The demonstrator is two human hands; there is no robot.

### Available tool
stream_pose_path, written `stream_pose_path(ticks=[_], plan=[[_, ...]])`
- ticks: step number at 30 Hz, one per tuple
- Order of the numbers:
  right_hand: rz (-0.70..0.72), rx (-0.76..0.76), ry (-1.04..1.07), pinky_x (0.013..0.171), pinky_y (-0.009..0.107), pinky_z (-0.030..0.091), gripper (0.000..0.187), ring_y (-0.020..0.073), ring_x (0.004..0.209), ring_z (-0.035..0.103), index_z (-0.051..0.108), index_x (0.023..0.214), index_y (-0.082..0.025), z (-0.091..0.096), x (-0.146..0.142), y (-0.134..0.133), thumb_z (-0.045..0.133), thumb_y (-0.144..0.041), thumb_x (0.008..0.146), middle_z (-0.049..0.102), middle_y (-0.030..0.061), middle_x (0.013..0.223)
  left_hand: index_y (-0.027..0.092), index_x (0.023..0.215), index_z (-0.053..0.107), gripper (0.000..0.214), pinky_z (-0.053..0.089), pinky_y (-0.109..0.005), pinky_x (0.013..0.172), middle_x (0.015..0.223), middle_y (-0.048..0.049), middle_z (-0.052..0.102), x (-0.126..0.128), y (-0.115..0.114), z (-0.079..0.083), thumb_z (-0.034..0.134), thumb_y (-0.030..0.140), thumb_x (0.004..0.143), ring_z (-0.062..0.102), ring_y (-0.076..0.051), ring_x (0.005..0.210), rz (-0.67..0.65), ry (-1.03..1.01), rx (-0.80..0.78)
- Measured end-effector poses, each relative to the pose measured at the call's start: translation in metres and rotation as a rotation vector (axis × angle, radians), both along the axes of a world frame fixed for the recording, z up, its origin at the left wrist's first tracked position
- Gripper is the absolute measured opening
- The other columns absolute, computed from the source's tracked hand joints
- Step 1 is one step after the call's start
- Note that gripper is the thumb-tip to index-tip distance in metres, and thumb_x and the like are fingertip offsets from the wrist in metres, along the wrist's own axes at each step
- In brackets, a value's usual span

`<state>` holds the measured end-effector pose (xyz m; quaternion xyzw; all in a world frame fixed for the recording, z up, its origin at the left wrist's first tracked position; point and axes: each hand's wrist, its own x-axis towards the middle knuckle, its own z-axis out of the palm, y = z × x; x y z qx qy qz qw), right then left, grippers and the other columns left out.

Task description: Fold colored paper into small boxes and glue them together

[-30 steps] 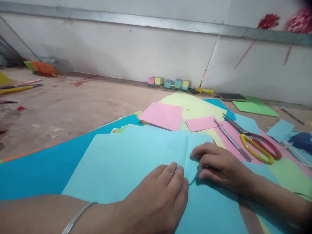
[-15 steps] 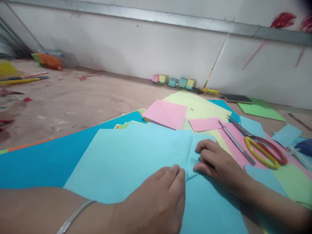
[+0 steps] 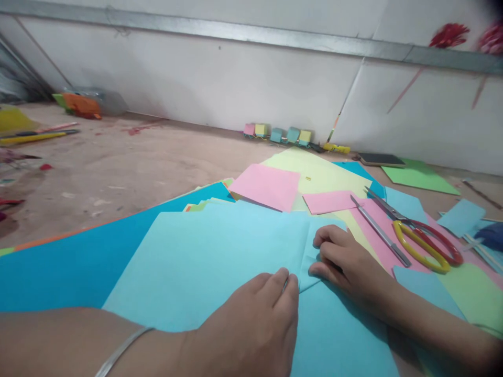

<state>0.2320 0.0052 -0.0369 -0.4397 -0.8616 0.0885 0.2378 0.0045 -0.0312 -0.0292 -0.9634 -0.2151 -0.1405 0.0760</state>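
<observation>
A sheet of light blue paper (image 3: pixel 212 251) lies in front of me, with a crease running near its right side. My left hand (image 3: pixel 259 319) presses its closed fingertips onto the paper just left of that crease; its thumb is hidden. On the far side of the crease, my right hand (image 3: pixel 341 256) has its fingers curled and its thumb tucked under them, holding the narrow folded right part of the sheet. More light blue paper (image 3: pixel 338 335) lies beneath. Past my right hand are scissors (image 3: pixel 420 235) with one yellow and one red handle, and a slim silver craft knife (image 3: pixel 379 230).
A darker blue sheet (image 3: pixel 78 267) spreads to the left. Pink paper (image 3: pixel 267 186) and pale yellow paper (image 3: pixel 334 180) lie beyond. Small coloured paper blocks (image 3: pixel 277 135) stand along the wall. A dark flat object (image 3: pixel 381 159) and green paper (image 3: pixel 420 175) are at the back right.
Both hands keep nearly the same place on the light blue paper. The view has shifted slightly, so the background sits a little lower.
</observation>
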Motion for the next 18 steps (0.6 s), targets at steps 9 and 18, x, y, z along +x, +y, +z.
stream_pose_path(ticks=[9,18], plan=[[-0.032,-0.051,-0.043,0.073,0.035,0.046,0.033,0.0159,0.076,0.052,0.041,0.058,-0.018,0.007,-0.003,-0.001,0.063,-0.014,0.082,0.055,0.004,0.084,0.011,0.106,0.067,0.024,0.055,-0.038,0.075,0.118,-0.0166,0.065,0.0,0.006,0.013,0.048,0.017,0.091,0.061,-0.025,0.096,-0.085,0.178,-0.043],[-0.103,-0.035,-0.079,0.093,0.053,0.038,0.028,0.0166,0.078,0.053,0.046,0.062,-0.017,-0.001,-0.003,-0.003,0.064,-0.019,0.083,0.057,0.0027,0.087,0.011,0.095,0.063,0.018,0.053,-0.038,0.084,0.107,-0.0139,0.068,-0.003,0.003,0.011,0.052,0.026,0.094,0.061,-0.026,0.098,-0.02,0.0,-0.094]])
